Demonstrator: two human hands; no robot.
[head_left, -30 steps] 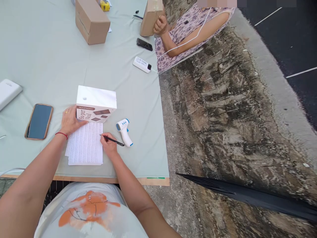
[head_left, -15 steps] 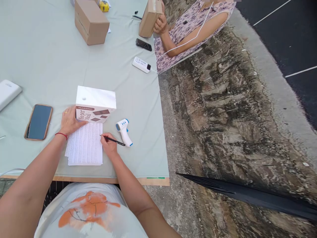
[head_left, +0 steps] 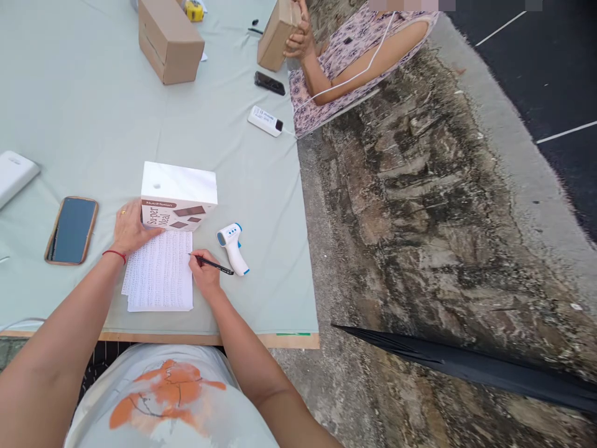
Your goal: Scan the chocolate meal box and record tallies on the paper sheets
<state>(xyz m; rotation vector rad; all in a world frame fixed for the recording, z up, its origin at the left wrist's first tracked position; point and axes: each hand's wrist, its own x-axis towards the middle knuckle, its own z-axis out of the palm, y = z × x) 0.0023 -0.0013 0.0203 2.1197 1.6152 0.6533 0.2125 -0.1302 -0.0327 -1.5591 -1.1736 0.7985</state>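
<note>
A white and brown printed box stands on the table, at the far end of a stack of written paper sheets. My left hand grips the box at its left side, thumb along the lower front edge; its other fingers are partly hidden behind the box. Between the fingers of my right hand is a black pen, its tip at the right edge of the paper. Just right of that hand lies a white and blue infrared thermometer.
A smartphone and a white device lie to the left. Farther off are a cardboard box, a yellow tape measure, a black device and a white device. Across the corner, another person's hands hold a small carton.
The other person's carton has tilted and shifted slightly left, with the hand on it moving too. My hands, the box and the pen look almost unmoved.
</note>
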